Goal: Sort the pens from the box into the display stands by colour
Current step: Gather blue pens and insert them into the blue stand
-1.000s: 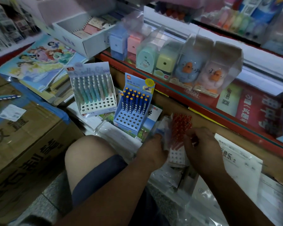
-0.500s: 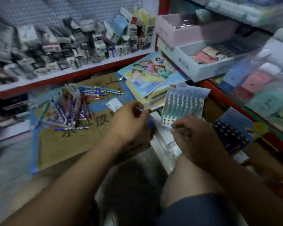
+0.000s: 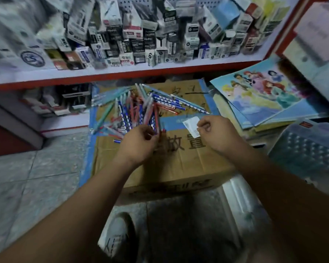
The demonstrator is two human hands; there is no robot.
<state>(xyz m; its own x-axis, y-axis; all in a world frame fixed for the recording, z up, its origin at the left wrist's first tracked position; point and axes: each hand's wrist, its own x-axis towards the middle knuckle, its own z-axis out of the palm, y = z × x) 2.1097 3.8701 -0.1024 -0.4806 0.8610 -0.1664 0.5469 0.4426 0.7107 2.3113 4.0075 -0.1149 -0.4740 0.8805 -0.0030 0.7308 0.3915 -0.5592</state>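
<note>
Here, slim dotted pens (image 3: pixel 133 111) heaped on taped cardboard box (image 3: pixel 179 168)

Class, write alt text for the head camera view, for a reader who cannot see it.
A person's left hand grips a few pens from a mixed blue, red and teal pile on a taped cardboard box. The right hand is curled beside a white paper slip; a stocked shelf stands behind.

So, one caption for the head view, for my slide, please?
Left hand in a pile of mixed-colour pens on a cardboard box, right hand curled alongside.
</note>
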